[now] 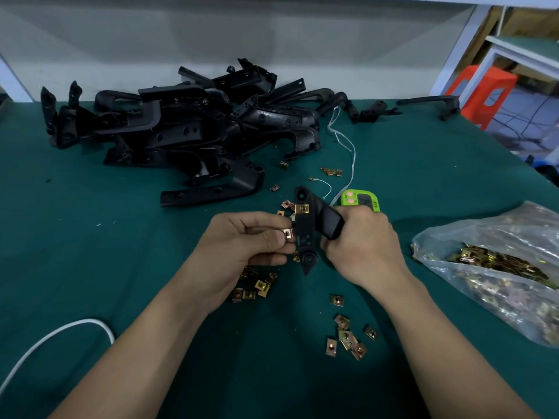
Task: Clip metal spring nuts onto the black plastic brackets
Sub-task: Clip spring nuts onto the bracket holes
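My right hand point(360, 246) grips a black plastic bracket point(305, 234) upright above the green table. One brass spring nut point(302, 208) sits clipped on the bracket's upper edge. My left hand point(242, 240) pinches another spring nut point(288, 234) between thumb and forefinger, against the bracket's left edge. Loose spring nuts point(255, 287) lie under my left hand, and several more loose nuts point(348, 337) lie nearer me on the right.
A heap of black brackets point(181, 125) fills the far left of the green table point(90, 252). A clear bag of nuts point(496, 267) lies at the right. A green timer point(360, 199) sits behind my right hand. White string point(348, 146) and a white cable point(60, 334) cross the table.
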